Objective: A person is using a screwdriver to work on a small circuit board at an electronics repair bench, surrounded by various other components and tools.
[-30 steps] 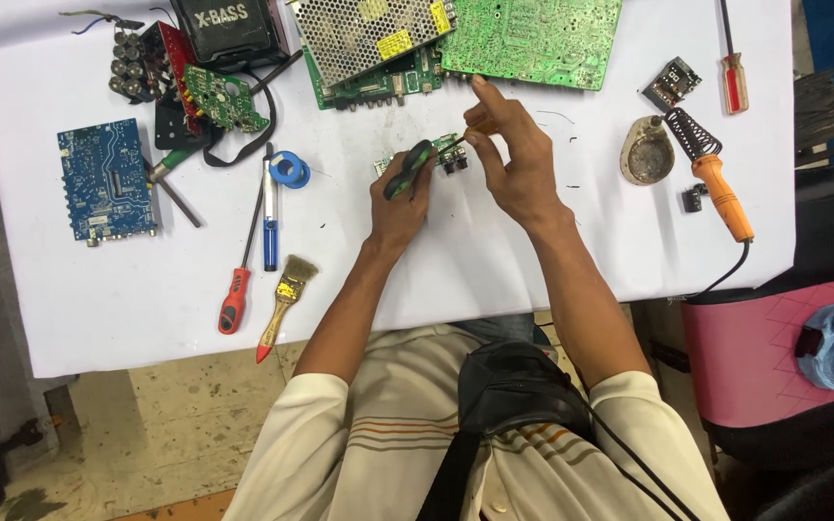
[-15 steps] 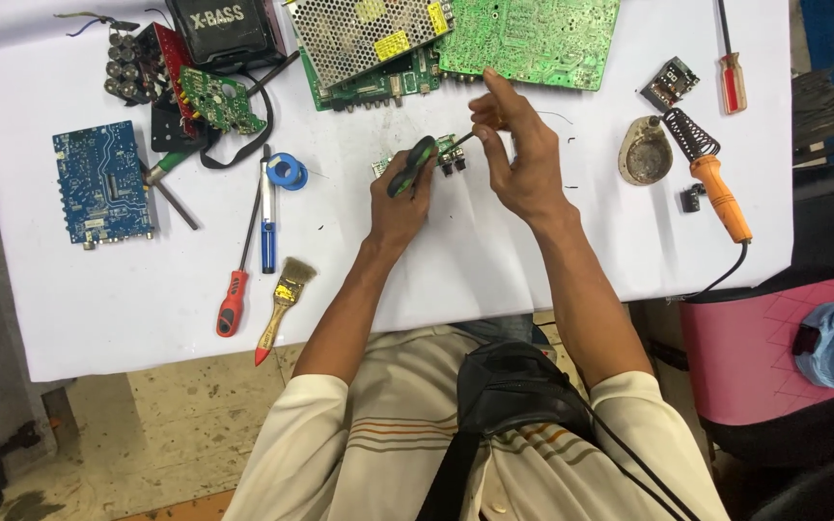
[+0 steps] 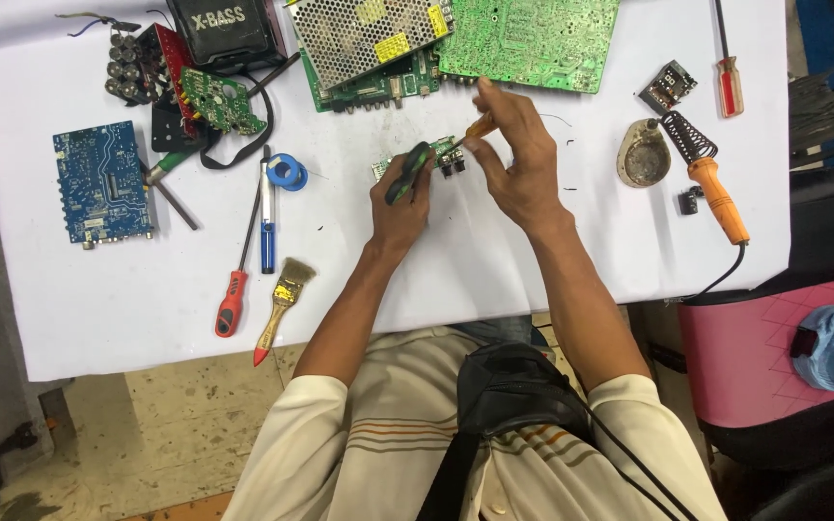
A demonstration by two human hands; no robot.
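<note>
The left hand (image 3: 400, 198) is closing around a black-and-green handled tool (image 3: 407, 173), fingers wrapped fully about the grip, while the right hand (image 3: 518, 154) is pinching a slim orange-handled screwdriver (image 3: 480, 124) between thumb and fingertips, the other fingers curling loosely. Both tools are meeting at a small green circuit board (image 3: 436, 154), which is lying near the middle of the white table (image 3: 127, 299), a little toward its far edge and just below the large green boards (image 3: 533, 39) lined along that edge. The small board is looking narrow and crowded, with dark block-shaped connectors along its near side; the fingers are hiding part of it, so finer detail cannot be made out. To work well here, the person is probably best keeping the board pinned flat with the left tool, bringing the orange tip down squarely and lightly, and keeping the wrists low so neither tool skids across the parts. Toward the left edge a blue circuit board (image 3: 103, 183), a red-handled screwdriver (image 3: 236, 289) and a small brush (image 3: 282, 309) are lying; near the right edge an orange soldering iron (image 3: 716, 193) is resting.
</note>
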